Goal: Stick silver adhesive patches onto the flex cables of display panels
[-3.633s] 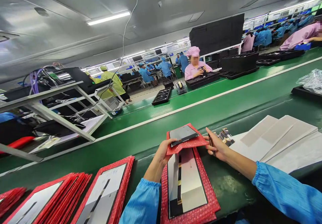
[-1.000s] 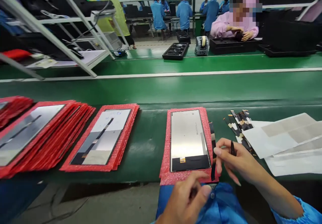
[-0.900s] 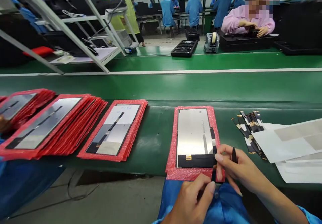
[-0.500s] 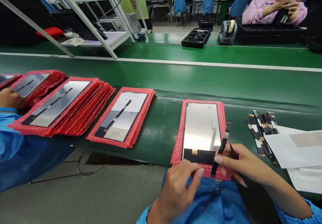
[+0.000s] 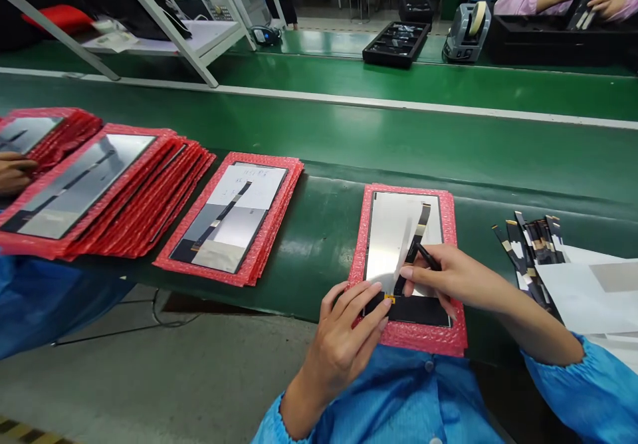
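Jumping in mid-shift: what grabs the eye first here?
The bright red bubble-wrap stacks fanned along the green bench at left. At centre right, the left hand steadies a silver display panel on its red sleeve while the right hand lays a black flex strip across it.

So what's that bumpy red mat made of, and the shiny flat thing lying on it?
The red mat looks like soft plastic bubble wrap: its surface is covered in tiny raised bubbles. The panel on it looks like metal or a foil-backed sheet, smooth and silvery, reflecting light like a dull mirror; which one is hard to tell. Its near end is a matte black strip.
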`<action>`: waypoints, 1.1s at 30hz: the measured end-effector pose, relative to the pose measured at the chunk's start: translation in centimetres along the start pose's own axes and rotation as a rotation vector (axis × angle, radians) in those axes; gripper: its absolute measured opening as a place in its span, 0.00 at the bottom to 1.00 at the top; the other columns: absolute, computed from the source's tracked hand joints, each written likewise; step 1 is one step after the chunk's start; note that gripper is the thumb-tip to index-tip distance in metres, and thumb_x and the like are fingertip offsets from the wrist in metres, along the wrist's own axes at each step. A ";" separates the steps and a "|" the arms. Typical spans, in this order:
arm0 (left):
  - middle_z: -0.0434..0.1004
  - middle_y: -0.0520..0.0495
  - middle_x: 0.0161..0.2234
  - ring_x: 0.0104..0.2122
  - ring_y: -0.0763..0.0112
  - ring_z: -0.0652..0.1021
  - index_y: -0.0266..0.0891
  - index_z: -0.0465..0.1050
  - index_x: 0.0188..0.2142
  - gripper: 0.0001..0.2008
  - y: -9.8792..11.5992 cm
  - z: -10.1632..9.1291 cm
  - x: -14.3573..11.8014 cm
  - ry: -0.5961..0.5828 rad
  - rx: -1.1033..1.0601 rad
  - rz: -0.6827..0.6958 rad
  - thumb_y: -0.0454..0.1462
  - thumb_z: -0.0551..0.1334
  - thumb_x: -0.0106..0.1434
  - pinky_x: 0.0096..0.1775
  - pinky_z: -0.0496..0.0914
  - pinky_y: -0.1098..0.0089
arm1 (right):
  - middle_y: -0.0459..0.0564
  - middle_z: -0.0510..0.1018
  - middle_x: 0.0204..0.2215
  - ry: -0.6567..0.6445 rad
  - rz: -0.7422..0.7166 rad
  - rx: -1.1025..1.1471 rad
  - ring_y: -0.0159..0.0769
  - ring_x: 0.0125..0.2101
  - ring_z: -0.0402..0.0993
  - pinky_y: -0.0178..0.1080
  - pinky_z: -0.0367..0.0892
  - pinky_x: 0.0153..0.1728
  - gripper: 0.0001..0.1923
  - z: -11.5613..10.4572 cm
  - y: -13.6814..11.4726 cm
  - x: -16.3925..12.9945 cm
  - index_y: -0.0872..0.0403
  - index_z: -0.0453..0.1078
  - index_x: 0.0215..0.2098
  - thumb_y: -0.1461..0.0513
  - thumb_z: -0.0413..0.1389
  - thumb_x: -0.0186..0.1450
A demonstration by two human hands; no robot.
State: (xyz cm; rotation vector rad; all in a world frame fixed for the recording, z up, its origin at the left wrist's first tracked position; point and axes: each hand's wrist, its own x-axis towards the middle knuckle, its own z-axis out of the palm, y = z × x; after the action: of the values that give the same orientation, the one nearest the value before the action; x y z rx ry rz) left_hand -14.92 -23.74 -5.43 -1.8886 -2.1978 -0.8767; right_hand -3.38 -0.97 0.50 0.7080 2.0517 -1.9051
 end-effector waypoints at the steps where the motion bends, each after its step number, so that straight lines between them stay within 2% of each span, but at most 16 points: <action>1: 0.75 0.56 0.56 0.57 0.63 0.77 0.60 0.65 0.59 0.21 -0.1 0.1 -0.1 0.013 -0.014 -0.003 0.41 0.63 0.67 0.58 0.72 0.52 | 0.45 0.85 0.32 -0.004 0.005 -0.009 0.24 0.08 0.70 0.28 0.67 0.05 0.17 0.1 -0.1 0.2 0.51 0.71 0.36 0.46 0.59 0.64; 9: 0.80 0.53 0.51 0.52 0.65 0.79 0.49 0.74 0.49 0.14 -0.7 0.5 -0.5 0.077 -0.123 -0.015 0.40 0.67 0.64 0.58 0.69 0.53 | 0.42 0.85 0.33 -0.017 0.008 -0.052 0.23 0.08 0.71 0.27 0.65 0.04 0.13 1.1 0.0 0.9 0.50 0.71 0.35 0.49 0.56 0.67; 19: 0.80 0.51 0.51 0.52 0.66 0.78 0.47 0.74 0.50 0.15 -0.7 0.5 -0.4 0.085 -0.160 -0.020 0.39 0.69 0.63 0.59 0.67 0.53 | 0.43 0.86 0.33 -0.010 -0.002 -0.071 0.23 0.08 0.72 0.26 0.65 0.04 0.13 1.2 0.1 1.2 0.50 0.72 0.35 0.50 0.56 0.67; 33: 0.79 0.53 0.52 0.53 0.67 0.78 0.46 0.74 0.50 0.16 -0.9 0.5 -0.5 0.067 -0.165 -0.020 0.39 0.69 0.62 0.59 0.67 0.53 | 0.44 0.87 0.31 0.031 0.030 -0.043 0.27 0.07 0.72 0.30 0.62 0.04 0.11 1.3 0.0 1.1 0.47 0.76 0.36 0.50 0.58 0.63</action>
State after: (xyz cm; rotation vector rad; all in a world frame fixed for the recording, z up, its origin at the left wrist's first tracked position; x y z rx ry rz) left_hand -15.48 -24.00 -6.41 -1.8781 -2.1695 -1.1396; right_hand -4.51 -2.06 -0.19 0.7580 2.0822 -1.8393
